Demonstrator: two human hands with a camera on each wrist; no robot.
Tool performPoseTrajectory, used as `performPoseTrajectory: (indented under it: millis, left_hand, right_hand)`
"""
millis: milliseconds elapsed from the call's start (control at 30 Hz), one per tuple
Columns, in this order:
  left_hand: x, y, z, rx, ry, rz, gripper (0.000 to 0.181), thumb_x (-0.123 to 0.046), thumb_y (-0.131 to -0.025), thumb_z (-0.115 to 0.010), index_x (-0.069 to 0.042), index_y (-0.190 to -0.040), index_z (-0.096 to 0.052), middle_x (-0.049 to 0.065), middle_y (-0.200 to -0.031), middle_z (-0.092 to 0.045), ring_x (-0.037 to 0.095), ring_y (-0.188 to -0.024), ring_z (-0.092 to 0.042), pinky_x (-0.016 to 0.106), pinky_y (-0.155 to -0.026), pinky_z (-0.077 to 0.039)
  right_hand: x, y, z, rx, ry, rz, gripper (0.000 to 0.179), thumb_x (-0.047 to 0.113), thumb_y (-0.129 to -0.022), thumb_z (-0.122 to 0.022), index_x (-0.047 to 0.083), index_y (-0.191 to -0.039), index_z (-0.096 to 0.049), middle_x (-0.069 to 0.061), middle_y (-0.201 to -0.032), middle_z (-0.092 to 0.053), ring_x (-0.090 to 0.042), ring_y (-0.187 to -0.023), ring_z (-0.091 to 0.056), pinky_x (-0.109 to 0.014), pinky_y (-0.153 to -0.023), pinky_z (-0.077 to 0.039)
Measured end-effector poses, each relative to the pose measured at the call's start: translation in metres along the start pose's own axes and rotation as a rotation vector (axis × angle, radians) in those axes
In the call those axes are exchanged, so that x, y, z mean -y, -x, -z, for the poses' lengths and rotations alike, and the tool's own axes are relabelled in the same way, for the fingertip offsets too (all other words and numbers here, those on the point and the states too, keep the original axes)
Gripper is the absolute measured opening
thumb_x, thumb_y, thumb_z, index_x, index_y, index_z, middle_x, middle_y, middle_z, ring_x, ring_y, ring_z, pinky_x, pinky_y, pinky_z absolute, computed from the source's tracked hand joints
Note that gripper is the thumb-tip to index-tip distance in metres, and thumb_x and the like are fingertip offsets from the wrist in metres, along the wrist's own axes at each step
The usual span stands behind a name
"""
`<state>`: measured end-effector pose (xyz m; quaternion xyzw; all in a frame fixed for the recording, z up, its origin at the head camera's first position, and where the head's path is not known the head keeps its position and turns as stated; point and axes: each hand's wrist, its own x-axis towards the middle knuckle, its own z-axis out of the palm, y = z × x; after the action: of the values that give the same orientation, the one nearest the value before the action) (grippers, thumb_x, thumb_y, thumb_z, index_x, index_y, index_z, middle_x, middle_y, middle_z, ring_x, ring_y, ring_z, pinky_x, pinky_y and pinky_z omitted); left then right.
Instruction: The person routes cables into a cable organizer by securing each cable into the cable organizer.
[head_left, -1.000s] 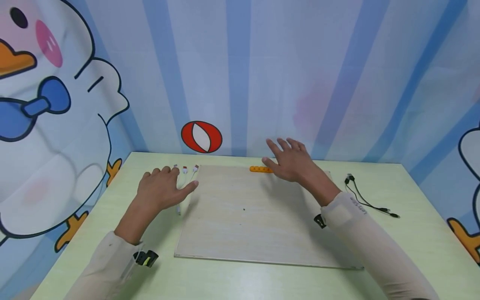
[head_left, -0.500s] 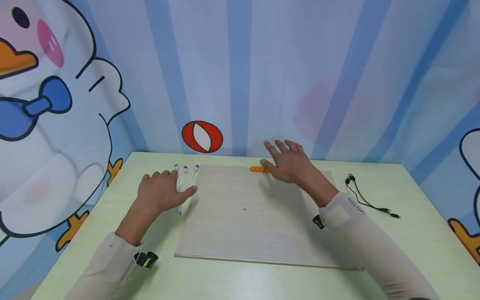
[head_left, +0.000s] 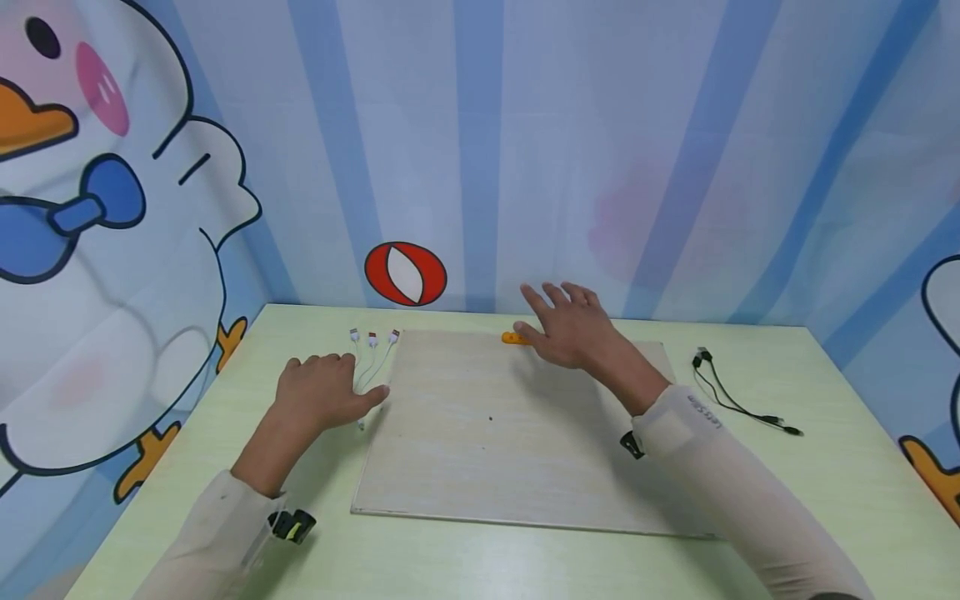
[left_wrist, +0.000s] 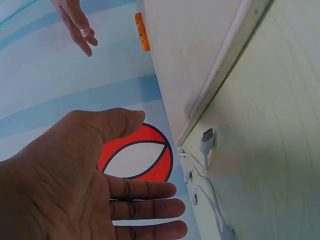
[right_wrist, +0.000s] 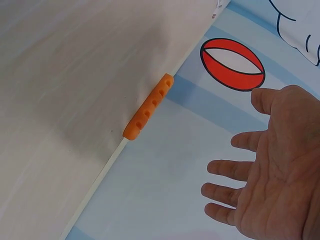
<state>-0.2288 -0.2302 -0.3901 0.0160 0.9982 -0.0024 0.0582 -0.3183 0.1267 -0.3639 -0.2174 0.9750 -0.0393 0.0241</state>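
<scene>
My left hand (head_left: 321, 389) hovers palm down with straight fingers over the white multi-plug cable (head_left: 372, 354), left of the wooden board (head_left: 510, 433). The cable's plugs (left_wrist: 207, 141) lie beside the board's edge (left_wrist: 220, 80). My right hand (head_left: 572, 327) hangs open above the board's far edge, its thumb nearest to the orange slotted strip (head_left: 512, 337). That orange strip (right_wrist: 148, 107) lies at the far edge of the board (right_wrist: 65, 100), and the right hand's fingers (right_wrist: 235, 180) are spread, holding nothing. The left hand's fingers (left_wrist: 145, 200) are straight too.
A black cable (head_left: 731, 396) with several plugs lies on the pale green table (head_left: 825, 467) to the right of the board. Striped walls with duck pictures and a red ball (head_left: 405, 273) close in the back and sides.
My left hand has drawn back a little toward me along the white cable. My right hand has drifted slightly left, covering more of the orange strip.
</scene>
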Motion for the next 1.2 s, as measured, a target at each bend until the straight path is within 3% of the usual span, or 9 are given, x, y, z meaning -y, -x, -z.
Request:
performPoseTrajectory:
  millis: [400,733,1000,1200]
  left_hand:
    - [0.005,0.002,-0.009,0.031,-0.014,-0.021,0.068,-0.052,-0.1,-0.078,0.005,-0.135,-0.069,0.023,-0.121,-0.079,0.037,-0.109,-0.074,0.067,-0.107,-0.056]
    - [0.008,0.007,-0.014,0.052,0.005,-0.022,0.059,-0.046,-0.098,-0.083,0.005,-0.125,-0.071,0.017,-0.103,-0.077,0.03,-0.092,-0.069,0.063,-0.102,-0.057]
    - [0.007,0.008,-0.014,0.079,0.012,-0.018,0.058,-0.046,-0.1,-0.082,0.005,-0.126,-0.071,0.016,-0.101,-0.076,0.028,-0.089,-0.066,0.061,-0.1,-0.058]
    - [0.009,0.007,-0.017,0.097,0.039,-0.01,0.058,-0.045,-0.101,-0.081,0.005,-0.127,-0.07,0.015,-0.098,-0.073,0.027,-0.083,-0.063,0.048,-0.081,-0.057]
  right_hand:
    - [0.01,-0.002,-0.001,0.016,-0.01,0.029,0.076,0.057,-0.119,-0.039,0.017,-0.182,-0.021,-0.024,-0.184,-0.031,-0.053,-0.172,-0.025,-0.07,-0.138,-0.02]
    - [0.023,-0.006,-0.007,0.035,0.031,0.038,0.075,0.055,-0.119,-0.04,0.018,-0.182,-0.022,-0.022,-0.184,-0.033,-0.052,-0.171,-0.027,-0.069,-0.138,-0.022]
    - [0.031,-0.01,-0.009,0.046,0.054,0.055,0.074,0.054,-0.119,-0.041,0.017,-0.181,-0.024,-0.022,-0.183,-0.035,-0.052,-0.17,-0.029,-0.069,-0.137,-0.024]
    - [0.037,-0.013,-0.012,0.066,0.063,0.059,0.073,0.054,-0.12,-0.039,0.017,-0.181,-0.025,-0.021,-0.184,-0.033,-0.051,-0.171,-0.028,-0.068,-0.138,-0.022]
